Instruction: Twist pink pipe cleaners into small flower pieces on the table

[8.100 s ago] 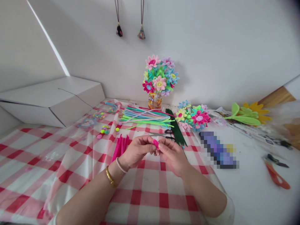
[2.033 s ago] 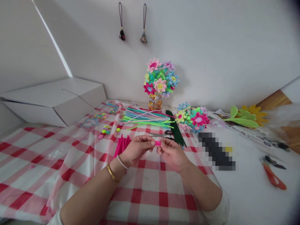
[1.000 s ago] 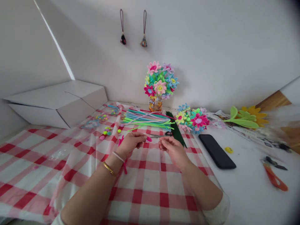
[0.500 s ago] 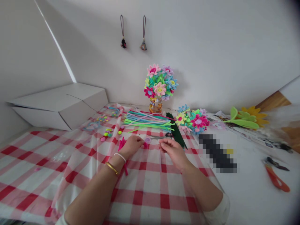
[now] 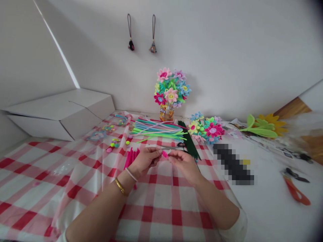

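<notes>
Your left hand [image 5: 145, 160] and right hand [image 5: 183, 162] both pinch the short pink pipe cleaner [image 5: 165, 154], its length running crosswise, fingertip to fingertip.

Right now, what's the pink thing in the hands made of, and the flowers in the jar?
The pink piece, pinched between left hand and right hand, looks like fuzzy pipe cleaner: matte, furry, coloured like the pink stems beside it. The flowers seem the same fuzzy, matte stuff, bent into petals.
</notes>
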The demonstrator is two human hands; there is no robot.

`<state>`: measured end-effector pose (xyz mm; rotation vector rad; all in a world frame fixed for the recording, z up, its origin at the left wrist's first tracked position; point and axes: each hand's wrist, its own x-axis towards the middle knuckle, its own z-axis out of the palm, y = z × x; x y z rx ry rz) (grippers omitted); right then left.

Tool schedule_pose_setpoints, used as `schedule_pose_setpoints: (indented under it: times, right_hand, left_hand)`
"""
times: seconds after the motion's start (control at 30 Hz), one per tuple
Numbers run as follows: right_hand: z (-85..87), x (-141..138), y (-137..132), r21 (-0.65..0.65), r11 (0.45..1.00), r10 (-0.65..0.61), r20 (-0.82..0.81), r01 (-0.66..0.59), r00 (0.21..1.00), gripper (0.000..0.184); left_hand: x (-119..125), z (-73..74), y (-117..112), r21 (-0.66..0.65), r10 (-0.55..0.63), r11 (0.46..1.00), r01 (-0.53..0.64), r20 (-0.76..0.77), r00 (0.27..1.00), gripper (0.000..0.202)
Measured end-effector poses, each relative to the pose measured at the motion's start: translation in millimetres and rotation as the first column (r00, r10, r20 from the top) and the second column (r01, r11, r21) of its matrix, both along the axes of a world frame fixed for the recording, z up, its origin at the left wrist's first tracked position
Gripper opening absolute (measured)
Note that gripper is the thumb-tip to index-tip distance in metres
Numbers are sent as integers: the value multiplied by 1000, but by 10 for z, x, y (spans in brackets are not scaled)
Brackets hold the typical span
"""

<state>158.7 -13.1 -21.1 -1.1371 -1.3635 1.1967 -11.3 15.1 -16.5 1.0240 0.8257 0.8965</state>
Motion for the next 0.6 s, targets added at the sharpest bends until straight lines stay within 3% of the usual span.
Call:
schedule_pose_setpoints:
  times: [0.17, 0.47, 0.6]
  right_hand:
    - [-6, 4, -7, 60, 998, -22, 61, 18, 998, 13]
    - [68, 3, -53, 131, 989, 44, 167, -67, 985, 13]
    - [82, -2, -65, 324, 944, -57, 357, -66, 932, 13]
  left_hand:
    - [20, 3, -36, -26, 34, 999, -33, 36, 999, 22]
    - [11, 81, -99, -95, -52, 994, 62, 106, 993, 19]
    - [32, 61, -88, -97, -9, 995, 19, 103, 995, 21]
